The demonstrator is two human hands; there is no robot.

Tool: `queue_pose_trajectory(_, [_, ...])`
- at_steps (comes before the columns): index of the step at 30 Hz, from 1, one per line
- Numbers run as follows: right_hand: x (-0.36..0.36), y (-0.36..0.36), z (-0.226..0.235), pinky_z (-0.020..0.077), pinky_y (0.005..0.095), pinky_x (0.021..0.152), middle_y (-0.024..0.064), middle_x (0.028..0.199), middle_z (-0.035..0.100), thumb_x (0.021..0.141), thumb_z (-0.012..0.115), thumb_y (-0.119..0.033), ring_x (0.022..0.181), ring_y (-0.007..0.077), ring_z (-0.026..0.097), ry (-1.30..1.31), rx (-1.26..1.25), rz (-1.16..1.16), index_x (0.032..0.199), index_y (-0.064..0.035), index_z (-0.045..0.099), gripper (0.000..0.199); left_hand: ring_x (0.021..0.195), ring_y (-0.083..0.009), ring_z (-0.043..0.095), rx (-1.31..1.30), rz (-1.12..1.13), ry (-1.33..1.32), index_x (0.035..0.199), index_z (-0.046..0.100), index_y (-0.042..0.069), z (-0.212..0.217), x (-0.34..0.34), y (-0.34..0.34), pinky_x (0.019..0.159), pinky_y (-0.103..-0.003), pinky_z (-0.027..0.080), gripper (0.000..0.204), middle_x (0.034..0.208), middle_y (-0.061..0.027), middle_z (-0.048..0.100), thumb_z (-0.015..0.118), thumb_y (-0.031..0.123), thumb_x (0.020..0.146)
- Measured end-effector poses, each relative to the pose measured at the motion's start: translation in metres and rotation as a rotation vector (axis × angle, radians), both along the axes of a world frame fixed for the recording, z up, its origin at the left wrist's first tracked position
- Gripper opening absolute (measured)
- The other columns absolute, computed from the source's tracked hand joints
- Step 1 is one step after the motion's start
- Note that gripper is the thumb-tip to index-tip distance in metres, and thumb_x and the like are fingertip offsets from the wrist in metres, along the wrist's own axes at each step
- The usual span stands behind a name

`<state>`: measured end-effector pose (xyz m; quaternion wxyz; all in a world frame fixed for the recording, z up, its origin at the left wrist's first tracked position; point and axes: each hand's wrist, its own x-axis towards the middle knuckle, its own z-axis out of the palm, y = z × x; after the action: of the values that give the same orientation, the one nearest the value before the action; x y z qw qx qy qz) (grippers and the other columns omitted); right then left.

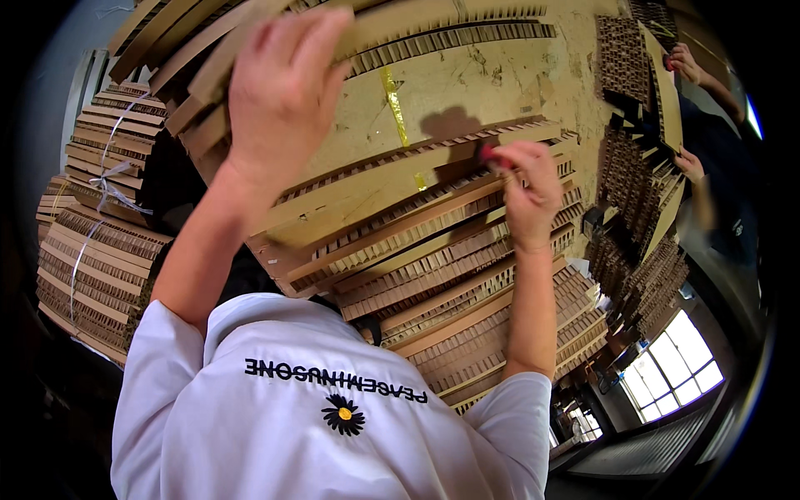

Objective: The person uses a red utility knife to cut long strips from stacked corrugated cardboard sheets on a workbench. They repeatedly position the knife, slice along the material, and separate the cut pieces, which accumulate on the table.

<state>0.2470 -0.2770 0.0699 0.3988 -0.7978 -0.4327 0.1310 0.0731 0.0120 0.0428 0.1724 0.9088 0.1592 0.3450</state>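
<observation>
My left hand (287,96) is raised at the upper left, beside the ends of honeycomb cardboard strips (450,43). Motion smears its fingers, so whether they grip a strip cannot be told. My right hand (533,190) is closed round a small red object (495,157) with a dark tip, its kind unclear. It hovers by a long cardboard strip (417,177) lying across the tan work table (475,87). Nearer my body, several more honeycomb strips (450,267) lie side by side in rows.
Tied bundles of cardboard strips (100,267) are stacked on the left. Yellow tape (394,108) runs over the table top. At the right, another person (721,179) has their hands at upright honeycomb pieces (629,183). A bright window (673,367) is at lower right.
</observation>
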Motion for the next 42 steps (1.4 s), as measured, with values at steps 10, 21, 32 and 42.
queue_pose_trajectory(10, [0.002, 0.007, -0.016, 0.0572, 0.0355, 0.079, 0.006, 0.1, 0.073, 0.077, 0.083, 0.007, 0.093, 0.0271, 0.071, -0.138, -0.044, 0.211, 0.104, -0.007, 0.078, 0.031, 0.116, -0.0338, 0.06, -0.366, -0.248, 0.396, 0.126, 0.066, 0.005, -0.022, -0.053, -0.098, 0.092, -0.047, 0.05, 0.057, 0.124, -0.0108, 0.064, 0.089, 0.017, 0.075])
queue_pose_trajectory(21, [0.007, 0.01, -0.018, 0.0591, 0.037, 0.075, 0.0051, 0.098, 0.075, 0.078, 0.086, -0.002, 0.089, 0.0277, 0.073, -0.234, -0.093, 0.249, 0.101, -0.0093, 0.078, 0.025, 0.114, -0.0327, 0.059, -0.353, -0.251, 0.421, 0.123, 0.067, 0.006, -0.035, -0.058, -0.102, 0.091, -0.046, 0.05, 0.052, 0.123, -0.0099, 0.063, 0.087, 0.012, 0.075])
queue_pose_trajectory(32, [0.012, 0.013, -0.023, 0.0561, 0.0374, 0.071, 0.0027, 0.099, 0.075, 0.079, 0.086, -0.008, 0.086, 0.0259, 0.072, -0.334, -0.118, 0.297, 0.099, -0.0125, 0.078, 0.022, 0.113, -0.0317, 0.059, -0.366, -0.251, 0.418, 0.12, 0.068, 0.007, -0.038, -0.058, -0.1, 0.091, -0.045, 0.05, 0.049, 0.122, -0.0088, 0.064, 0.086, 0.012, 0.074])
queue_pose_trajectory(42, [0.013, 0.014, -0.02, 0.045, 0.0354, 0.067, -0.0012, 0.101, 0.075, 0.082, 0.083, -0.012, 0.086, 0.0212, 0.071, -0.406, -0.188, 0.326, 0.099, -0.0159, 0.077, 0.019, 0.112, -0.0312, 0.059, -0.375, -0.252, 0.422, 0.119, 0.068, 0.007, -0.037, -0.057, -0.099, 0.09, -0.045, 0.049, 0.049, 0.121, -0.0085, 0.064, 0.087, 0.012, 0.074])
